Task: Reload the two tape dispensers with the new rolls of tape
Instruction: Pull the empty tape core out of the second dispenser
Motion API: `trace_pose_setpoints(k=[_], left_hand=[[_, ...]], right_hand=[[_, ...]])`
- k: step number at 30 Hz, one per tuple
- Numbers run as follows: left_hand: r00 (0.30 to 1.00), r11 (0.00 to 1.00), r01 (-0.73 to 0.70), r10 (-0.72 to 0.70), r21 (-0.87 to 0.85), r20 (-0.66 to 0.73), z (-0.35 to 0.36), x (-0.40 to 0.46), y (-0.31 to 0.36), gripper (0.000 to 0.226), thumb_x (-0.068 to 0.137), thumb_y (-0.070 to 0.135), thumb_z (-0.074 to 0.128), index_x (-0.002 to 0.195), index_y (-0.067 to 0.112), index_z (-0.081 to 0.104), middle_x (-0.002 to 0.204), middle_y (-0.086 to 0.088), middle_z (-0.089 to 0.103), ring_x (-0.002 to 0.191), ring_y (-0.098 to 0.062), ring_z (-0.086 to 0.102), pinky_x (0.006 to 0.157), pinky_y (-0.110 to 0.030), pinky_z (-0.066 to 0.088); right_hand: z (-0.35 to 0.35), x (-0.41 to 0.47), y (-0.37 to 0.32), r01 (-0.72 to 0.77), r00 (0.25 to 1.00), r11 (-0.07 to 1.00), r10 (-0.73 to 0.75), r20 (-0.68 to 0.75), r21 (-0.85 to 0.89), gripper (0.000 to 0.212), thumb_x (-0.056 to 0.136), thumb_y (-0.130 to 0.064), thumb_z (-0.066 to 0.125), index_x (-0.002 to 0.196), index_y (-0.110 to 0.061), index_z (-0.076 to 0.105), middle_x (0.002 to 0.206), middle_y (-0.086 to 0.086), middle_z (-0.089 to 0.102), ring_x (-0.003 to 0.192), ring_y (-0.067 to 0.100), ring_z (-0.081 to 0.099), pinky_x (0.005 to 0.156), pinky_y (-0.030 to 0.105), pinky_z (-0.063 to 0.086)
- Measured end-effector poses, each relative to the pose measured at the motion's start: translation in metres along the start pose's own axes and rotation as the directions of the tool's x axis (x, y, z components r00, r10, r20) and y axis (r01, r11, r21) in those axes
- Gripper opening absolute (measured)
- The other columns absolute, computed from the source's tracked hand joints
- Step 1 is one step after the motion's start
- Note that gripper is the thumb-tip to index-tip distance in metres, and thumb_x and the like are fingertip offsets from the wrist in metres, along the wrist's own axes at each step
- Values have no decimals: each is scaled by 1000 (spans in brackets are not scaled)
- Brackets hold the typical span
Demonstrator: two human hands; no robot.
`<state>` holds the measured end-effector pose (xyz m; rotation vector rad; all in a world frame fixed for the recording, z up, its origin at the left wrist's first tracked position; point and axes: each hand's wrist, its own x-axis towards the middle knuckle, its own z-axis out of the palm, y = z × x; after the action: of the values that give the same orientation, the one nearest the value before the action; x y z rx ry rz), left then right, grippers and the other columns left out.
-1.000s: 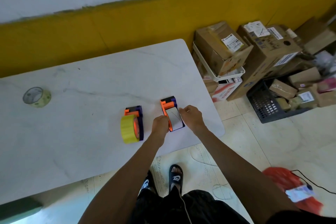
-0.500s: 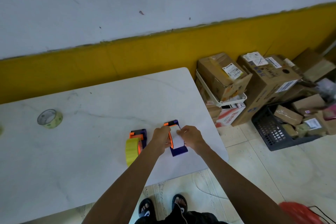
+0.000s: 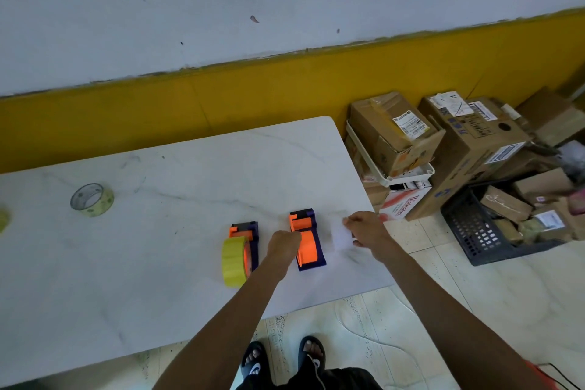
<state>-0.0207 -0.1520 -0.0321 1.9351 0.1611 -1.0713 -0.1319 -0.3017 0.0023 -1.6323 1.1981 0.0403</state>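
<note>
Item: empty core (image 3: 341,234), pale, blurred. Pinched in the right hand (image 3: 367,228), just clear of the dispenser (image 3: 307,240), which is steadied by the closed left hand (image 3: 283,247). Judged light, stiff, crushable; best taken by the rim.

Left hand (image 3: 282,244) rests closed against the near dispenser (image 3: 308,240), whose orange hub is bare. Right hand (image 3: 367,228) pinches a blurred white empty core (image 3: 340,232) just beside it. Second dispenser (image 3: 245,245) carries a yellow roll (image 3: 233,258). Spare roll (image 3: 91,200) lies well apart on the marble table (image 3: 158,263).
</note>
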Motion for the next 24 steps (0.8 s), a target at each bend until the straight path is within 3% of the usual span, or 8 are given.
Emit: trace_pose_setpoints(k=[2,4,5,7,10,14,18,24], left_hand=[[998,999,-31,33,39,-57,-5,-5,1,9,80,10,48,71,7,50,79,-13,51,73,-24,49,64,-32,36],[993,999,-47,46,1,-105,-13,-7,8,12,86,2,48,80,4,59,79,-13,56,78,-27,58,64,-32,45],[991,997,-72,70,-10,-112,-20,-6,12,16,88,-1,48,85,3,63,78,-9,57,83,-26,63,71,-35,51],[991,991,-119,114,-69,-72,-36,-7,21,22,90,1,49,76,12,63,72,-1,56,75,-19,63,79,-38,55],[970,961,-239,228,-138,-88,-65,-19,35,18,89,11,54,74,12,65,76,-9,67,65,-18,60,61,-30,49],[923,910,-381,363,-162,-128,-119,-39,37,25,79,22,52,78,5,71,82,-14,71,77,-26,63,78,-46,57],[891,875,-430,373,-222,-258,-184,-51,15,20,71,30,51,70,13,63,79,-11,57,78,-24,50,73,-41,46],[862,861,-462,377,-215,-340,-307,-72,-45,23,75,28,57,66,7,60,75,-7,53,77,-23,49,74,-41,45]], right_hand=[[-6,2,-8,19,1000,1000,-19,-6,23,19,93,-19,57,82,-5,64,85,15,60,81,26,58,78,42,55],[-5,0,-23,42,999,997,-42,5,58,20,94,-18,57,78,-7,62,85,16,59,80,26,58,76,43,56],[-2,-3,-31,52,998,994,-55,19,95,21,94,-18,57,76,-8,60,86,15,59,80,25,58,71,40,55],[11,-11,-51,86,993,982,-98,62,167,20,95,-18,56,77,-9,60,89,13,61,80,21,59,66,30,52],[40,-28,-81,147,972,960,-185,148,237,18,96,-17,55,82,-7,61,88,9,64,74,15,62,58,22,53],[96,-52,-115,167,930,941,-249,270,294,19,95,-18,57,83,-4,62,87,10,66,77,19,68,62,28,58],[160,-82,-143,183,889,937,-286,356,297,20,94,-18,58,80,-4,60,87,12,67,73,18,69,55,27,58],[276,-145,-172,235,829,938,-330,452,253,23,95,-21,58,78,-4,60,83,8,69,73,16,72,55,25,56]])
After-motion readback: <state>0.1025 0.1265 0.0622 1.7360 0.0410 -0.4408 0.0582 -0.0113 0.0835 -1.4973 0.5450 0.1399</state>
